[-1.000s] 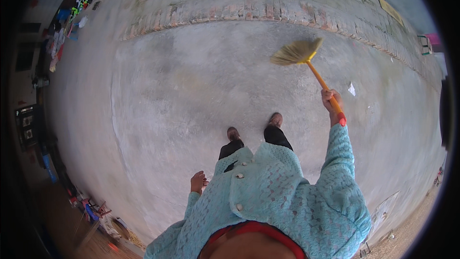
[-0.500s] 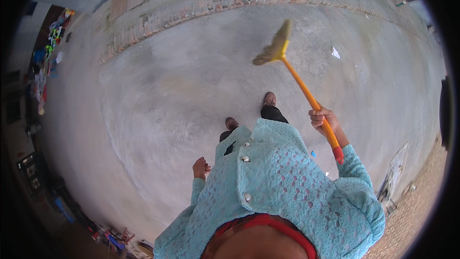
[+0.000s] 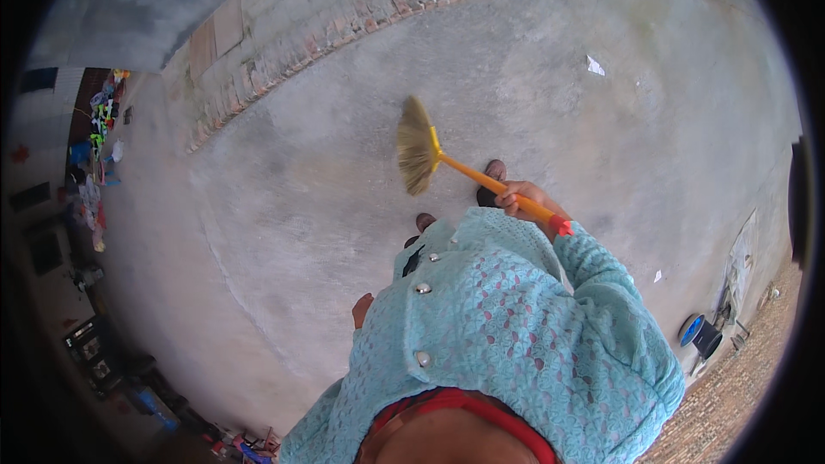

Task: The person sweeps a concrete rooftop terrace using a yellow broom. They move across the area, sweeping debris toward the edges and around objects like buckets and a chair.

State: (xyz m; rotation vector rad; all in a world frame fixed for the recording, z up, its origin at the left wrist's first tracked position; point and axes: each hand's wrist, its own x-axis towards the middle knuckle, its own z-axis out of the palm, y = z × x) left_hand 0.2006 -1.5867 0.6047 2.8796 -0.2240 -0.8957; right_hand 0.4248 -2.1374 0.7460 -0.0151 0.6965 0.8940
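Note:
A broom with an orange handle, a red end cap and a fan of tan bristles is gripped in my right hand, in front of my body. Its fingers wrap round the handle below the middle. The bristles fan out to the left, over the grey concrete floor, just ahead of my feet; whether they touch it I cannot tell. Beside my coat at the left hangs my left hand, away from the broom. Its fingers are mostly hidden by the sleeve and coat.
White scraps of paper lie on the floor at the far right. A raised brick edge curves across the far side. Colourful clutter lines the left wall. Near the right edge stand a black and blue bucket-like thing and a pale sheet.
My right hand has swung the broom leftward and closer to me, its bristles now left of my right foot. The view has turned slightly. My left hand shows less than before.

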